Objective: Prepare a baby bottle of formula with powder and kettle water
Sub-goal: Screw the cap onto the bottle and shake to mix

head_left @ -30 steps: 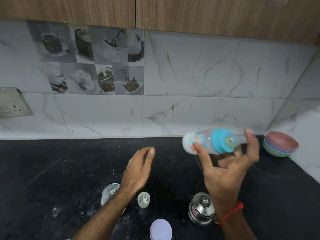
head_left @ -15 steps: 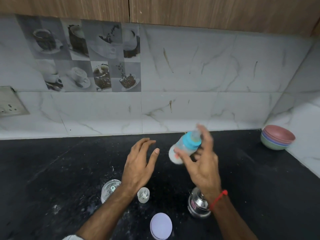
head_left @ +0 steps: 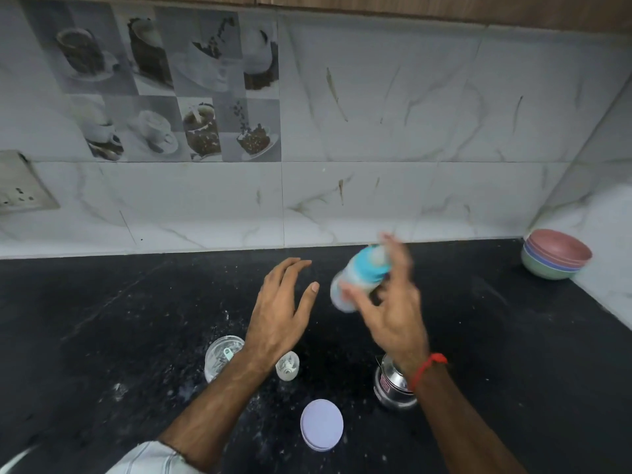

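Note:
My right hand (head_left: 393, 313) grips a baby bottle (head_left: 359, 277) with a blue collar and white milky contents, held tilted above the black counter (head_left: 102, 319); bottle and fingers are motion-blurred. Just left of the bottle, my left hand (head_left: 280, 309) hovers with fingers spread and nothing in it. Under my left wrist stands a clear powder jar (head_left: 220, 355) with a scoop inside. A small clear bottle cap (head_left: 288, 366) stands beside it. A steel kettle (head_left: 391, 384) sits partly hidden beneath my right wrist. A round white lid (head_left: 321, 425) lies near the front.
Stacked coloured bowls (head_left: 554, 254) sit in the back right corner against the tiled wall. White powder specks are scattered on the counter around the jar. A wall socket (head_left: 20, 186) is at the far left.
My right hand swung the bottle from lying sideways at the right to tilted near the middle, then slightly up again. My left hand stayed hovering, fingers spread.

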Available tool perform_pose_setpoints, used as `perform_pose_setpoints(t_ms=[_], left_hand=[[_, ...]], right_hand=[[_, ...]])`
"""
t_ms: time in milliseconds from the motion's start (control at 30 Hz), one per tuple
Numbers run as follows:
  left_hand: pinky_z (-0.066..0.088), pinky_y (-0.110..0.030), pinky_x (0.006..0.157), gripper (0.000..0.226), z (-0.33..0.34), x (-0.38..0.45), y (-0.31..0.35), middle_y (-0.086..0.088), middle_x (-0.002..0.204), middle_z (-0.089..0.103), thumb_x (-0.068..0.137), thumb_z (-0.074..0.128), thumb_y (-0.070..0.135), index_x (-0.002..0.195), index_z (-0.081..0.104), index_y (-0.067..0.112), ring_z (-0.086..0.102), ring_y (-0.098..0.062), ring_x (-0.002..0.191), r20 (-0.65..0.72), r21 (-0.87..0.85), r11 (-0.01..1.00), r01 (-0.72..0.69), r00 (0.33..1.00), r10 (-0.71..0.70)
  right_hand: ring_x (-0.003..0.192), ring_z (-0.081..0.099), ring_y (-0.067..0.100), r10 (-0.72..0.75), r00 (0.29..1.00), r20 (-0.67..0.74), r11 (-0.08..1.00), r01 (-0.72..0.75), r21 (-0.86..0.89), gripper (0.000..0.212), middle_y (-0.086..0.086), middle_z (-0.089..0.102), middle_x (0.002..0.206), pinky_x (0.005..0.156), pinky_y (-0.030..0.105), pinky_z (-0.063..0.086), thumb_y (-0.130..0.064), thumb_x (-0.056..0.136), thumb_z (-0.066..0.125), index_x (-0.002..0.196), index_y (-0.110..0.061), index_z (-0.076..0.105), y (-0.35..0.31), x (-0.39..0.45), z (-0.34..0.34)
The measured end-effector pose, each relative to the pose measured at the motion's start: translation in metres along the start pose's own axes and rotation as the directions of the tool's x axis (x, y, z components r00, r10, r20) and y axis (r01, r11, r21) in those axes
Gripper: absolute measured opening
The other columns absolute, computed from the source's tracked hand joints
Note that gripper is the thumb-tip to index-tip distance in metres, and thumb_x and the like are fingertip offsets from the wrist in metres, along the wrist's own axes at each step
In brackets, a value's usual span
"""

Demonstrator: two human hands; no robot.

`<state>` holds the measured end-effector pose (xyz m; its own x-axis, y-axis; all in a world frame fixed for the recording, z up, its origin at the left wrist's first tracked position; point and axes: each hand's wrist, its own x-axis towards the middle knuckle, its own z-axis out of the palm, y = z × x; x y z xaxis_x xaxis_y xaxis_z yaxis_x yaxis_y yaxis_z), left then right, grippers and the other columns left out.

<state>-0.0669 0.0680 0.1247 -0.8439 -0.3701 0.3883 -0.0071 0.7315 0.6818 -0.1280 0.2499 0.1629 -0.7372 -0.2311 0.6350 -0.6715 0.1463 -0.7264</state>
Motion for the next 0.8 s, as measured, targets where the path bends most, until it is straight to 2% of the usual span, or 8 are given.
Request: perform_pose_setpoints(t_ms=[67, 133, 233, 333, 400, 500, 633, 800], left_hand=[[0.036, -0.038, 0.120, 0.046, -0.001, -0.001, 0.001, 0.009, 0.157, 0.043, 0.105, 0.053, 0.042, 0.148, 0.049, 0.028, 0.033, -0.007, 0.148, 0.009, 0.002, 1.000, -0.012, 1.000, 0.012], [0.036, -0.037, 0.119, 0.045, 0.000, -0.002, 0.000, 0.009, 0.156, 0.043, 0.106, 0.053, 0.041, 0.148, 0.049, 0.029, 0.033, -0.007, 0.147, 0.000, 0.004, 1.000, -0.012, 1.000, 0.012], [0.037, -0.040, 0.120, 0.042, 0.000, -0.003, -0.003, 0.009, 0.154, 0.045, 0.106, 0.053, 0.038, 0.147, 0.049, 0.029, 0.035, -0.008, 0.145, 0.000, 0.004, 1.000, 0.005, 1.000, -0.005], [0.037, -0.039, 0.120, 0.042, 0.001, -0.005, -0.002, 0.011, 0.154, 0.044, 0.106, 0.053, 0.039, 0.147, 0.049, 0.030, 0.036, -0.007, 0.144, 0.008, 0.003, 1.000, -0.008, 1.000, 0.008], [0.036, -0.036, 0.119, 0.042, 0.000, -0.006, -0.003, 0.012, 0.154, 0.044, 0.106, 0.053, 0.039, 0.147, 0.050, 0.030, 0.036, -0.006, 0.143, 0.003, 0.007, 1.000, -0.016, 1.000, 0.016], [0.036, -0.037, 0.120, 0.041, -0.001, -0.006, -0.005, 0.011, 0.153, 0.045, 0.106, 0.052, 0.037, 0.147, 0.050, 0.030, 0.036, -0.006, 0.143, 0.003, 0.009, 1.000, -0.005, 1.000, 0.005], [0.032, -0.032, 0.118, 0.041, -0.002, -0.008, -0.001, 0.011, 0.153, 0.045, 0.106, 0.051, 0.038, 0.147, 0.050, 0.030, 0.039, -0.009, 0.143, 0.017, 0.015, 1.000, -0.020, 1.000, 0.019], [0.042, -0.043, 0.116, 0.041, -0.001, -0.011, -0.004, 0.012, 0.153, 0.045, 0.107, 0.046, 0.044, 0.145, 0.051, 0.031, 0.042, -0.010, 0.139, 0.012, 0.055, 0.998, -0.035, 0.999, 0.034]], right_hand=[[0.127, 0.063, 0.020, 0.070, 0.990, 0.119, 0.998, -0.069, -0.015, 0.093, -0.006, 0.053, 0.148, 0.101, 0.049, 0.057, -0.022, 0.085, 0.085, 0.151, -0.055, 0.028, 0.000, -0.008, 0.000], [0.126, 0.064, 0.019, -0.015, 0.998, -0.058, 0.996, 0.020, 0.087, 0.096, 0.001, 0.052, 0.148, 0.098, 0.041, 0.060, -0.009, 0.081, 0.087, 0.149, -0.050, 0.032, -0.016, -0.004, -0.004], [0.134, 0.054, 0.017, -0.109, 0.966, -0.233, 0.986, 0.135, 0.098, 0.091, -0.024, 0.039, 0.153, 0.105, 0.041, 0.055, -0.002, 0.078, 0.086, 0.146, -0.032, 0.034, -0.011, -0.002, -0.002], [0.133, 0.058, 0.023, 0.035, 0.999, 0.041, 0.999, -0.034, -0.031, 0.089, -0.015, 0.046, 0.153, 0.104, 0.052, 0.054, -0.022, 0.084, 0.085, 0.152, -0.043, 0.032, 0.001, -0.008, -0.001], [0.128, 0.063, 0.027, -0.012, 0.997, -0.070, 0.998, 0.016, 0.056, 0.091, 0.000, 0.050, 0.151, 0.100, 0.048, 0.058, -0.011, 0.083, 0.086, 0.151, -0.040, 0.034, -0.013, -0.005, -0.006], [0.135, 0.055, 0.020, -0.106, 0.956, -0.275, 0.986, 0.136, 0.096, 0.099, -0.014, 0.042, 0.153, 0.106, 0.039, 0.054, 0.005, 0.079, 0.085, 0.149, -0.033, 0.027, -0.010, -0.002, -0.008], [0.126, 0.064, 0.026, 0.106, 0.992, 0.063, 0.994, -0.107, 0.024, 0.090, 0.003, 0.055, 0.146, 0.102, 0.053, 0.056, -0.023, 0.085, 0.085, 0.150, -0.051, 0.030, 0.003, -0.009, -0.002], [0.127, 0.061, 0.039, -0.049, 0.976, -0.212, 0.987, 0.081, 0.141, 0.091, 0.014, 0.047, 0.148, 0.101, 0.051, 0.056, -0.004, 0.084, 0.084, 0.149, -0.044, 0.033, -0.014, 0.002, -0.006]])
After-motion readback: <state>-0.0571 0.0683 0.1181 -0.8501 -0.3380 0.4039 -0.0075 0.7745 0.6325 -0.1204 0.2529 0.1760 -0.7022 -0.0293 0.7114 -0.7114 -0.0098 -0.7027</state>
